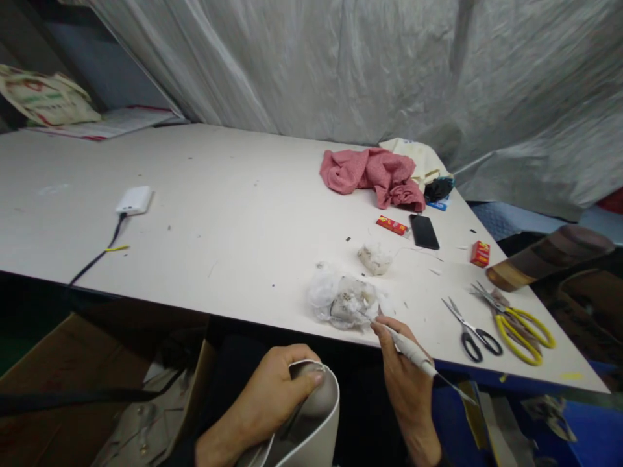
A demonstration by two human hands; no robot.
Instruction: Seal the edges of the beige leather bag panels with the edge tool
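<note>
My left hand [265, 399] is closed over the folded edge of a white sheet of leather-like material [311, 428], thumb pressed on its rim, low in the view below the table edge. My right hand [403, 373] pinches a thin white pen-shaped tool [411, 350], its tip pointing up-left toward a crumpled clear plastic bag with scraps [343, 301] at the table's front edge. A smaller crumpled wad [374, 258] lies just behind the bag.
On the white table [219, 207]: black-handled scissors [472, 331], yellow-handled scissors [518, 324], a black phone [424, 231], two small red boxes [392, 225] [479, 253], pink cloth [374, 174], a white charger with cable [134, 201]. A brown roll [545, 256] lies right. Cardboard box [73, 370] lower left.
</note>
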